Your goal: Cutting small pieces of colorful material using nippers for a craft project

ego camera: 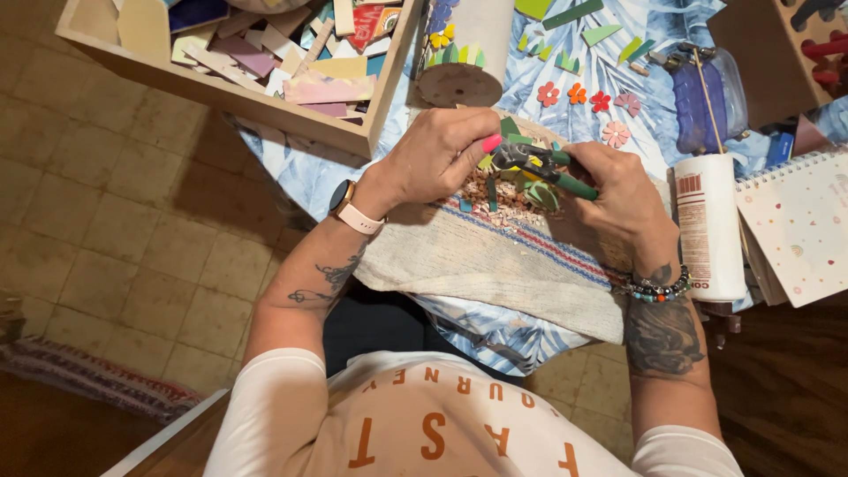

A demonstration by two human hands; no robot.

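Note:
My left hand [437, 155] pinches a small green tile piece [510, 130] at its fingertips, over a striped cloth [495, 265] on the table edge. My right hand [618, 199] grips green-handled nippers [539, 165], their jaws meeting the tile piece between both hands. Small broken tile chips [495, 196] lie on the cloth just under the hands. A watch sits on my left wrist, beaded bracelets on my right.
A wooden tray [265, 106] of pastel tile pieces stands at upper left. A decorated cylinder [464, 53], ceramic flowers [587, 99], a white glue tube [711, 225], a spiral notebook [799, 225] and a blue bottle [702, 97] crowd the leaf-patterned tablecloth [300, 172].

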